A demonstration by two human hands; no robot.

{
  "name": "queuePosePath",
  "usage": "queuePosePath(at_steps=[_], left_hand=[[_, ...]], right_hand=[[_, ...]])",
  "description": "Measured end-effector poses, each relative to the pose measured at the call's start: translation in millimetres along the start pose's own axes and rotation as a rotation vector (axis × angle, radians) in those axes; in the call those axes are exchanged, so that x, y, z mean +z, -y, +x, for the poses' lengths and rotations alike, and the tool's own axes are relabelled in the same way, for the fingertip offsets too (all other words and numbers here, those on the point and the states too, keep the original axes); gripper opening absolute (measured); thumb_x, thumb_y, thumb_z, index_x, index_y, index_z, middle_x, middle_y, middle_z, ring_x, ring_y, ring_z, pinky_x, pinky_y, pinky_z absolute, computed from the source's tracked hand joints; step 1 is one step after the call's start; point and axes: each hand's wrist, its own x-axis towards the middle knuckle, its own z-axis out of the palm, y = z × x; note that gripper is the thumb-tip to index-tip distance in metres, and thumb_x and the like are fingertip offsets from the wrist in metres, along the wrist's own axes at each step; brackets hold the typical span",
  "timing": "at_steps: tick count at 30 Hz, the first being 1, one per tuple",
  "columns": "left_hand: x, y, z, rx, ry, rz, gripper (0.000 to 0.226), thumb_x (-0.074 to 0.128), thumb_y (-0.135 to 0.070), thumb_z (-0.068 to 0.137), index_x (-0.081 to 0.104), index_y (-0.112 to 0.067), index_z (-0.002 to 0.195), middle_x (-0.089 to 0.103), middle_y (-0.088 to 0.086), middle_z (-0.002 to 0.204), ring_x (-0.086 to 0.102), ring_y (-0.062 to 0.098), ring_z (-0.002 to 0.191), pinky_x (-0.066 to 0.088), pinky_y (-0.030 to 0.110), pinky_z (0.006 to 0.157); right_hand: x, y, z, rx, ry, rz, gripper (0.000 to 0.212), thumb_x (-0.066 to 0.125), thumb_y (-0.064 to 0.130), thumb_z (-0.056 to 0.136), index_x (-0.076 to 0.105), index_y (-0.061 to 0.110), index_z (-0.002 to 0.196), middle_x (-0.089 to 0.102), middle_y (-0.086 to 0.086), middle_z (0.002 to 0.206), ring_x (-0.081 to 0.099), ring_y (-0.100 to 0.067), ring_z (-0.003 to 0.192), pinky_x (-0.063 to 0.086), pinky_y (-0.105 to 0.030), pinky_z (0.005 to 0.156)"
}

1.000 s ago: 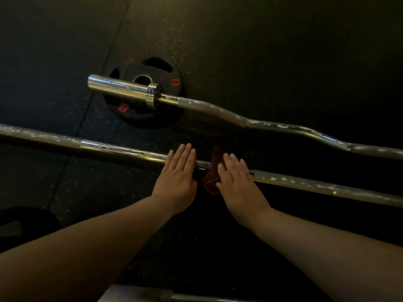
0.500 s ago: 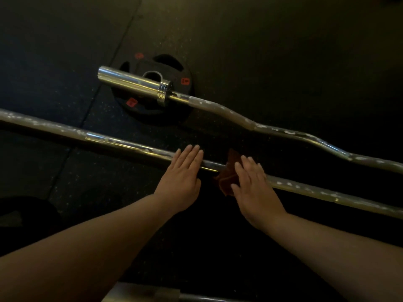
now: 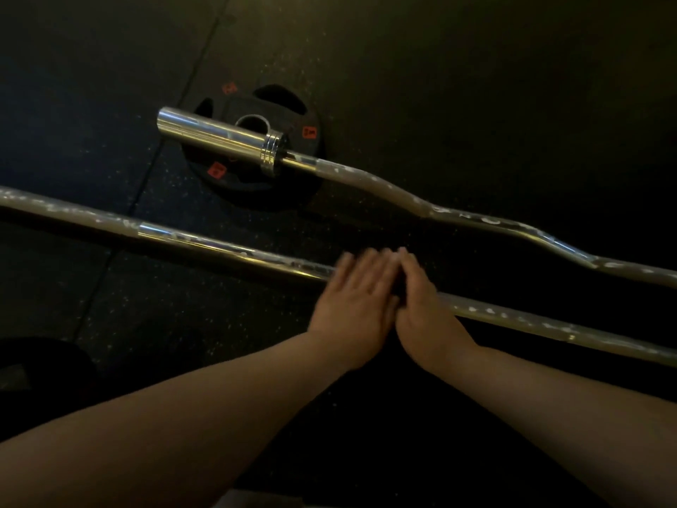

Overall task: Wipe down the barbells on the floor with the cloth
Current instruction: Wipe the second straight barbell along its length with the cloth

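A straight steel barbell (image 3: 205, 243) lies slanted across the dark floor, with pale smears along its shaft. Beyond it lies a bent curl bar (image 3: 403, 192), also smeared, its chrome sleeve resting over a black weight plate (image 3: 293, 188). My left hand (image 3: 357, 298) and my right hand (image 3: 425, 309) lie flat on the straight barbell side by side, fingers straight, their inner edges touching. The left hand is motion-blurred. The cloth is hidden under the hands.
The floor is black speckled rubber matting with a seam (image 3: 176, 133) running from the top toward the lower left. A dark rounded object (image 3: 40, 361) sits at the lower left edge. Something pale (image 3: 256, 502) shows at the bottom edge.
My two hands have come together on the straight barbell. The brown cloth, seen between them before, is now covered. The left hand has slid right along the shaft.
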Motion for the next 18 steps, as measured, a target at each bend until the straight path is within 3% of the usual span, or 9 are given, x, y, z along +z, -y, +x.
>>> queuePosePath(at_steps=[3,6,9,13,14,16,18], left_hand=[[15.3,-5.4,10.3,0.092,0.050,0.055,0.059,0.022,-0.047,0.107,0.010,-0.025,0.160,0.016,0.003,0.167,0.000,0.024,0.155,-0.017,0.047,0.121],[17.4,26.6,0.5,0.136,-0.063,0.130,0.058,0.034,-0.044,0.105,0.020,-0.024,0.158,0.032,0.002,0.160,0.015,0.021,0.151,-0.012,0.043,0.124],[8.2,76.7,-24.0,-0.075,-0.184,0.068,0.045,0.028,-0.039,0.107,0.030,-0.028,0.151,0.038,-0.002,0.153,0.016,0.019,0.150,-0.010,0.042,0.125],[-7.6,80.5,-23.2,-0.366,-0.246,-0.030,0.041,0.024,-0.039,0.103,0.041,-0.026,0.138,0.040,-0.002,0.145,0.019,0.021,0.148,-0.014,0.041,0.122],[-9.8,68.8,-15.5,-0.351,-0.237,-0.028,0.042,0.028,-0.039,0.100,0.046,-0.024,0.134,0.044,0.000,0.141,0.025,0.023,0.145,-0.012,0.043,0.121],[-3.4,44.1,-4.3,-0.152,-0.179,0.029,0.042,0.037,-0.040,0.097,0.049,-0.022,0.134,0.049,0.003,0.139,0.034,0.025,0.141,-0.004,0.046,0.121],[8.6,36.3,-6.9,0.043,-0.074,0.057,0.050,0.037,-0.041,0.103,0.034,-0.021,0.149,0.039,0.004,0.154,0.023,0.023,0.149,-0.005,0.045,0.123]], right_hand=[[0.7,-3.8,-9.0,0.113,-0.068,0.028,0.081,0.047,0.011,0.102,-0.003,0.033,0.161,0.001,0.008,0.170,0.002,-0.009,0.156,0.009,-0.033,0.125],[-0.4,-2.9,-13.3,0.086,0.069,-0.087,0.083,0.042,0.007,0.102,-0.011,0.029,0.161,-0.010,0.008,0.170,-0.016,-0.006,0.150,-0.001,-0.030,0.121],[-1.6,2.7,-12.9,0.031,0.155,-0.199,0.083,0.042,0.005,0.103,-0.017,0.021,0.160,-0.018,0.006,0.168,-0.025,0.002,0.136,-0.011,-0.024,0.117],[4.3,6.7,-4.7,0.021,0.133,-0.368,0.082,0.041,0.009,0.101,-0.016,0.014,0.160,-0.022,-0.002,0.168,-0.025,-0.011,0.151,-0.015,-0.034,0.124],[8.3,9.8,-0.6,0.012,0.139,-0.408,0.082,0.041,0.011,0.100,-0.016,0.013,0.160,-0.023,-0.004,0.167,-0.024,-0.014,0.152,-0.016,-0.035,0.124],[17.5,17.9,9.7,-0.024,0.122,-0.452,0.082,0.041,0.014,0.101,-0.018,0.011,0.159,-0.024,-0.006,0.167,-0.022,-0.015,0.153,-0.017,-0.034,0.123],[22.7,26.7,18.1,-0.028,0.096,-0.449,0.081,0.041,0.017,0.102,-0.015,0.012,0.160,-0.021,-0.005,0.168,-0.019,-0.014,0.154,-0.016,-0.031,0.122]])
